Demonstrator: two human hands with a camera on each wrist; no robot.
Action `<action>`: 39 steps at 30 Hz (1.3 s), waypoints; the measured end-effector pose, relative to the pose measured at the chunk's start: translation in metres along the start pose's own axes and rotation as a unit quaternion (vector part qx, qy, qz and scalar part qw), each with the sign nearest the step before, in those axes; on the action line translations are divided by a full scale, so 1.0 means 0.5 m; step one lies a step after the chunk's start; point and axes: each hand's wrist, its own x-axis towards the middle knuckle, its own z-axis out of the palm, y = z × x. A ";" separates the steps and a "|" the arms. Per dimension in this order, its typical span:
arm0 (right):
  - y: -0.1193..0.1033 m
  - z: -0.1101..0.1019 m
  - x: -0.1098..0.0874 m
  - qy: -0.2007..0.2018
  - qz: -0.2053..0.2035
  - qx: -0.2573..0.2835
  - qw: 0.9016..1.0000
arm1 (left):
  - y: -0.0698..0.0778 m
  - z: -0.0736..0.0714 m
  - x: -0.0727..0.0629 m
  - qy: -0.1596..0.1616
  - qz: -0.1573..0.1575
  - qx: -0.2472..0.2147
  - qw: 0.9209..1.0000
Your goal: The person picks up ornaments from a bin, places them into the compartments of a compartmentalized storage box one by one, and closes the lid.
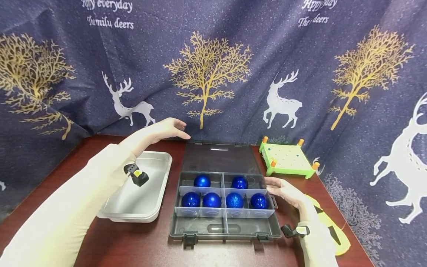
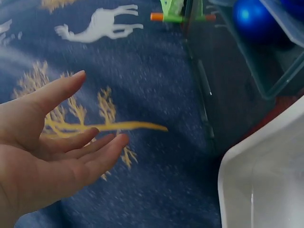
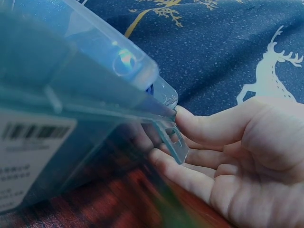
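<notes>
A grey see-through compartment box lies on the table with its lid folded back. Blue balls, among them a glittery ball, sit in its back and middle compartments; one shiny ball is at the back left. My right hand holds the box's right side near the back; in the right wrist view the thumb meets the edge and the fingers lie below it by a clear side tab. My left hand hangs in the air behind the tray, left of the lid, holding nothing, fingers loosely bent.
Left of the box stands a white tray, partly under my left arm. A green toy stand with orange pegs is at the back right. A yellow and black item lies under my right forearm. A dark printed cloth hangs behind the table.
</notes>
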 end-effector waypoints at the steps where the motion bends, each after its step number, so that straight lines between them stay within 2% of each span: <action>1: 0.000 0.000 0.000 -0.001 -0.001 0.001 1.000 | -0.003 -0.004 0.005 -0.007 -0.007 -0.013 1.000; 7: -0.003 -0.002 -0.001 -0.009 -0.004 0.011 1.000 | -0.023 -0.011 0.033 -0.037 -0.059 -0.078 0.994; 12: -0.007 0.000 -0.002 -0.008 -0.008 0.006 1.000 | -0.044 -0.005 0.058 -0.054 -0.084 -0.094 0.991; 22: -0.006 0.002 -0.008 0.004 -0.004 -0.003 1.000 | -0.109 0.026 0.096 -0.055 -0.088 -0.128 0.986; 26: -0.007 0.001 -0.009 0.002 -0.008 -0.004 1.000 | -0.128 0.036 0.107 -0.051 -0.100 -0.148 0.983; 31: -0.007 0.001 -0.008 -0.002 -0.012 0.007 1.000 | -0.143 0.043 0.118 -0.063 -0.123 -0.175 0.975; 36: -0.006 0.002 -0.006 0.000 -0.008 0.010 1.000 | -0.152 0.049 0.125 -0.083 -0.132 -0.210 0.965; 39: -0.007 0.004 -0.002 0.001 -0.005 0.007 1.000 | -0.156 0.054 0.129 -0.089 -0.137 -0.204 0.965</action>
